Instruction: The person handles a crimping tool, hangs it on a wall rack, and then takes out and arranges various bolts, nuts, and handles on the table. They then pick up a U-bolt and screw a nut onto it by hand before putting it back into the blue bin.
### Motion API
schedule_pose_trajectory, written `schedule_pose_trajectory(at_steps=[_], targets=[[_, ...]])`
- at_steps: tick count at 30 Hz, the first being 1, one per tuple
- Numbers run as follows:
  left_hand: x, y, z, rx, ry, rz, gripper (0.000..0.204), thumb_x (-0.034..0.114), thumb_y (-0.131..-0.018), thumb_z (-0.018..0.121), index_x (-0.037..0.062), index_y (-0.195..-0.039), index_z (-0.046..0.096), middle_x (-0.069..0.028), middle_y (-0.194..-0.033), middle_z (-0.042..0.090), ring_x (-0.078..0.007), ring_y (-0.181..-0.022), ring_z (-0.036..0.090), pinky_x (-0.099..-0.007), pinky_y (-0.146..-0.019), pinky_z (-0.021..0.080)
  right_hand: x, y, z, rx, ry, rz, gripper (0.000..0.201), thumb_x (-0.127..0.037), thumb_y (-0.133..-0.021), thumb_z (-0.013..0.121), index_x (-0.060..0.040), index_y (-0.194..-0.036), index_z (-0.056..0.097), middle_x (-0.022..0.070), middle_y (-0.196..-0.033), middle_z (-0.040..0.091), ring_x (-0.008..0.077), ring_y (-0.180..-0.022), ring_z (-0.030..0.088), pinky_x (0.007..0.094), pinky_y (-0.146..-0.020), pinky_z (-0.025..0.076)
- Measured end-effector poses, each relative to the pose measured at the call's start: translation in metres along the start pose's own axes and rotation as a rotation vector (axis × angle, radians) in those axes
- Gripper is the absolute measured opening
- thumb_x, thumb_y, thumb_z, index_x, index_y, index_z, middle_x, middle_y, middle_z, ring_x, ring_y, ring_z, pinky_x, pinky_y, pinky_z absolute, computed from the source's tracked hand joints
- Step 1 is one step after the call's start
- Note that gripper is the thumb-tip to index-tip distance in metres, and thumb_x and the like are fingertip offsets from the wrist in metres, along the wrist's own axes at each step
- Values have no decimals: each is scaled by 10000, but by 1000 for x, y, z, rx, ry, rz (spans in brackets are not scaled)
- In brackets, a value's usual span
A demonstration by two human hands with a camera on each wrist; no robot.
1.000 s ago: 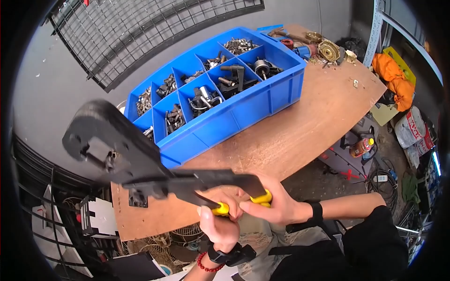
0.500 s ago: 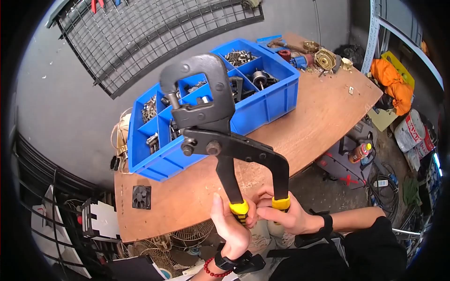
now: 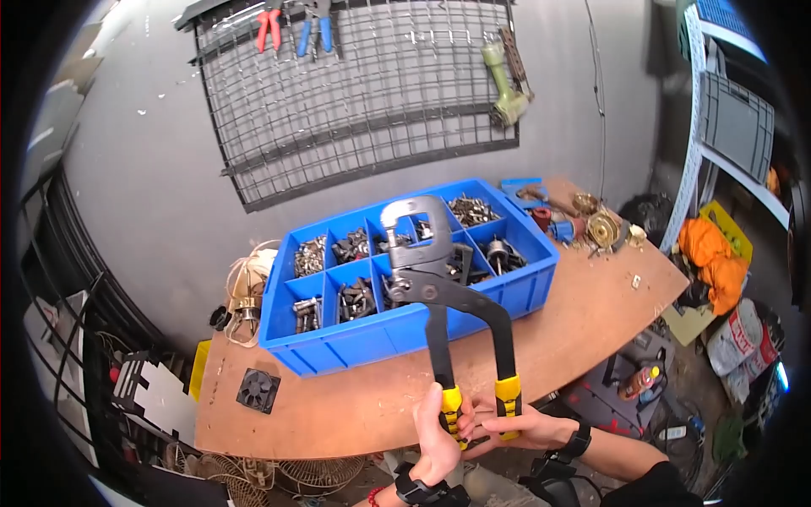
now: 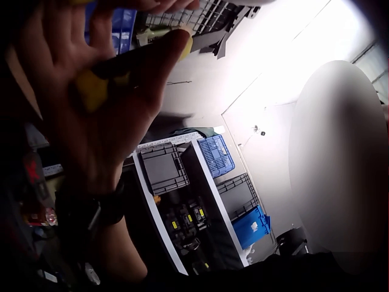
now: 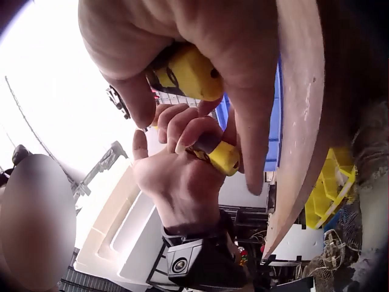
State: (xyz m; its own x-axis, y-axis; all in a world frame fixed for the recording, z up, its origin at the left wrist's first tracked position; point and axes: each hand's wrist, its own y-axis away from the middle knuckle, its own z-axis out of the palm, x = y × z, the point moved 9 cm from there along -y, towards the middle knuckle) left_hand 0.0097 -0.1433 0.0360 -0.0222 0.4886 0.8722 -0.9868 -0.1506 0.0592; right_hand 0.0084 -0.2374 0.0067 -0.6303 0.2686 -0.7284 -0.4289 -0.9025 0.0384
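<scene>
Both hands hold large black punch pliers (image 3: 429, 291) with a C-shaped head and yellow-and-black handles. The head points up and overlaps the blue parts bin (image 3: 355, 345) in the head view. My left hand (image 3: 439, 444) grips the left handle; in the right wrist view its fingers curl round the yellow grip (image 5: 225, 159). With my right hand (image 3: 541, 429) I hold the other handle (image 3: 508, 397), its yellow end (image 5: 197, 73) lying between thumb and fingers. The two handles stand apart, and the hands are close together at the table's front edge.
The bin's compartments hold bolts and metal parts. A small black fan (image 3: 258, 390) lies on the wooden table (image 3: 355, 414) at left. Brass and motor parts (image 3: 601, 228) sit at the back right. Pliers (image 3: 314, 29) and a green tool (image 3: 503, 89) hang on the wall grid (image 3: 355, 101).
The punch pliers have swung from leaning far left to upright, and now sit farther from the camera. The head view has tilted up, showing more wall. Both hands keep their grip.
</scene>
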Motion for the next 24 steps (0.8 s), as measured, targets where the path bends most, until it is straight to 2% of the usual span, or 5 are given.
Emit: schedule_pose_trajectory(at_steps=[7, 13, 17, 21, 24], targets=[[39, 4, 19, -104, -129, 148, 520, 434, -1020, 474, 25, -703, 523, 2, -557, 461, -77, -482, 421, -240, -459, 316, -27, -1, 7, 212, 265, -181, 312, -145, -1014, 557, 0, -1275, 466, 129, -1136, 656, 226, -1060, 670, 432, -859, 606], [59, 10, 40, -83, -97, 158, 531, 485, -989, 451, 21, -737, 516, -22, -552, 446, -115, -452, 419, -261, -437, 335, -79, 42, 31, 614, 753, -894, 243, -183, -1054, 449, 32, -1157, 498, 111, -921, 651, 167, -642, 657, 266, -588, 521], [77, 10, 45, -61, -177, 225, 514, 465, -1005, 434, 28, -746, 513, -18, -550, 431, -113, -448, 408, -264, -437, 336, -100, 31, 37, 721, 920, -761, 301, -293, -1079, 428, -1, -1039, 488, 44, -773, 544, 102, -558, 527, 247, -512, 441], [88, 4, 51, -50, -142, 229, 500, 440, -1018, 424, 41, -731, 518, -23, -539, 439, -119, -431, 394, -255, -440, 345, -108, 20, 42, 612, 560, -795, 283, -308, -1080, 443, -75, -921, 460, -15, -682, 471, 51, -475, 410, 217, -423, 345], [114, -9, 62, -191, -258, 262, 466, 423, -1027, 425, 13, -876, 586, -50, -669, 544, -139, -570, 514, -261, -561, 428, -136, 0, 36, 580, 510, -850, 303, -315, -1077, 455, -99, -865, 448, -23, -662, 454, 38, -447, 382, 214, -385, 305]])
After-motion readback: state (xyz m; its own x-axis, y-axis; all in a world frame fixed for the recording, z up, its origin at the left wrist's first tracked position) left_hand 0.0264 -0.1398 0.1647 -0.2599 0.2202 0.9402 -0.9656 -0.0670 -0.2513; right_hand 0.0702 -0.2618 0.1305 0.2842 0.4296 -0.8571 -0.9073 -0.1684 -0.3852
